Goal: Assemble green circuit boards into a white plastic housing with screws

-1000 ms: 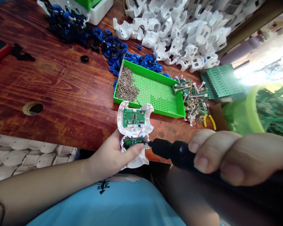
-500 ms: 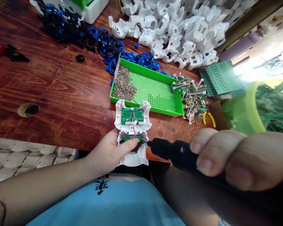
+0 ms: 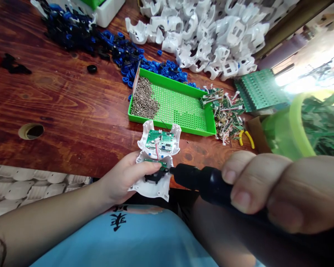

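My left hand (image 3: 125, 172) grips a white plastic housing (image 3: 153, 191) in two halves, its thumb pressing on a small green circuit board in the lower half. A larger green circuit board (image 3: 160, 140) lies in the upper half, and a red-and-white cable runs between the boards. A black part (image 3: 154, 177) sits below the thumb. My right hand (image 3: 278, 189) is wrapped round a black electric screwdriver (image 3: 211, 181). Its tip reaches the right side of the lower half, beside the small board; the exact contact point is too small to make out.
A green tray (image 3: 180, 128) of small screws (image 3: 144, 98) lies beyond the housing. Behind it are blue rings (image 3: 167, 70) and white shells (image 3: 195, 37). To the right are wired circuit boards (image 3: 226, 115), yellow-handled pliers (image 3: 247, 139) and a green bucket (image 3: 284, 126). The wooden table has a hole (image 3: 30, 131).
The housing has tilted, its lower half swinging slightly left and toward me and its upper half slightly right. The screwdriver tip stays at the housing's right side.
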Available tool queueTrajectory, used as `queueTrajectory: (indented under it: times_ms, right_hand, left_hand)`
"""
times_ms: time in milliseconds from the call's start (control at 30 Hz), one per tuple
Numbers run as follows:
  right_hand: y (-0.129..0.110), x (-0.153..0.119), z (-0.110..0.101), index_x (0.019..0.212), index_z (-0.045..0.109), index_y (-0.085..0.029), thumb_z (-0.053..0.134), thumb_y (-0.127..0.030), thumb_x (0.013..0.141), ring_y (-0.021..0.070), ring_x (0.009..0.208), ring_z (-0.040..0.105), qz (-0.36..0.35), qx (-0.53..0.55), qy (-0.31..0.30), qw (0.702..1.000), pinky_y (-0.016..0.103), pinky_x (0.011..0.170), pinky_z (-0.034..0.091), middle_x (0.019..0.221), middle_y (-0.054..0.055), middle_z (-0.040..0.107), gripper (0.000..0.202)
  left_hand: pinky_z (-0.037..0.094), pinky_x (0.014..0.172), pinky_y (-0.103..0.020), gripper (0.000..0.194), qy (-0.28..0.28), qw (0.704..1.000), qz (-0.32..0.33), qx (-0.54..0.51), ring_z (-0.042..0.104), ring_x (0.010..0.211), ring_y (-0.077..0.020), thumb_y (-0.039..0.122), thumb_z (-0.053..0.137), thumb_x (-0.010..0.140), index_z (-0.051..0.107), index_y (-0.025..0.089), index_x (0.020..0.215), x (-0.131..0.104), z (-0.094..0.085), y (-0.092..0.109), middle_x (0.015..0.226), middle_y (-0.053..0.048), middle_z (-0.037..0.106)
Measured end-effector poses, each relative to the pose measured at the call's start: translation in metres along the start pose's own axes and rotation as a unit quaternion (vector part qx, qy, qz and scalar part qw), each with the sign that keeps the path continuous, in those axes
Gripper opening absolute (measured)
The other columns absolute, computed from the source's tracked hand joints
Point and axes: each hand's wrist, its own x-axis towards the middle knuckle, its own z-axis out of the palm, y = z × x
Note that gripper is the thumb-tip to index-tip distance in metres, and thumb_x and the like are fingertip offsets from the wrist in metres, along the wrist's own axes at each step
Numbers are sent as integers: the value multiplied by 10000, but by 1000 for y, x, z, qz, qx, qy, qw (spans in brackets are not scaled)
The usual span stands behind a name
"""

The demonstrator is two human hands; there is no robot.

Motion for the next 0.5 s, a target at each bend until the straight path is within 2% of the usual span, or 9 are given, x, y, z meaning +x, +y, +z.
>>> queueTrajectory:
  times_ms: [233,367,433,500]
  right_hand:
    - [-3,-4,13,786,505,-347,528,-276,771,132,724,575,-23,8,74,997,346,654,411,692,2,451,76]
    - [-4,-4,13,773,502,-356,544,-283,759,116,733,576,-33,-1,69,997,333,667,421,688,0,457,86]
    - [-4,-10,9,726,502,-338,563,-322,750,112,708,570,-6,-54,61,997,325,662,438,645,10,440,68]
    - [-2,-24,4,664,494,-317,569,-401,740,139,678,559,67,-154,39,985,335,644,450,576,32,396,136]
  left_hand:
    - [472,524,-211,163,1,1000,-6,-19,602,583,-160,165,592,751,653,86,879,-1,0,2,684,-70,650]
    - [489,540,-225,157,-7,1000,-9,-27,625,600,-181,150,563,764,661,94,873,0,0,2,708,-77,663]
    - [496,536,-234,159,-16,999,-12,-34,630,598,-191,144,552,765,666,92,861,0,1,2,711,-84,667]
    - [503,537,-240,162,-19,999,-14,-40,632,593,-194,139,543,766,669,88,855,1,1,1,714,-90,670]
